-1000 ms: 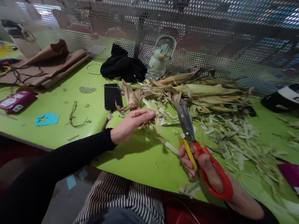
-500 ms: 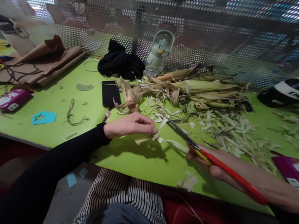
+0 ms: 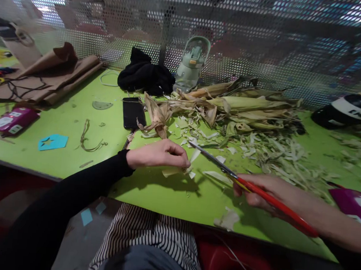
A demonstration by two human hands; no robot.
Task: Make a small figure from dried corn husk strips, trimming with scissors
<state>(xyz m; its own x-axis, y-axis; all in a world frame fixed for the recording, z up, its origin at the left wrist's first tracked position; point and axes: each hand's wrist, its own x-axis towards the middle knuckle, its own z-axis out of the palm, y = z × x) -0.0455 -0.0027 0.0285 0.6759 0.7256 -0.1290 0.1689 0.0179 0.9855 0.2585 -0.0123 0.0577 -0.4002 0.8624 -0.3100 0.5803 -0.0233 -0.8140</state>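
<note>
Between the thumb and fingers of my left hand (image 3: 161, 154) is pinched a pale strip of corn husk (image 3: 194, 155), with its loose ends sticking out on both sides. My right hand (image 3: 262, 191) grips a pair of scissors (image 3: 218, 164) with red handles. The long metal blades point up and left, their tips just above and right of the husk strip; they look nearly closed. Under the scissors lies another pale husk strip (image 3: 216, 177) on the green table (image 3: 152, 194). Cut husk shreds (image 3: 277, 157) are strewn beyond my right hand.
A heap of dried corn husks (image 3: 246, 108) lies at the back, near a phone (image 3: 134, 112), black cloth (image 3: 147, 76) and a green bottle (image 3: 191, 66). Brown paper (image 3: 61, 79) and a blue paper tag (image 3: 53, 142) are at left. A black bottle (image 3: 347, 108) lies at right.
The scissors have swung slightly upward and their blades have come closer together. My left hand has shifted a little down and right, still pinching the husk strip.
</note>
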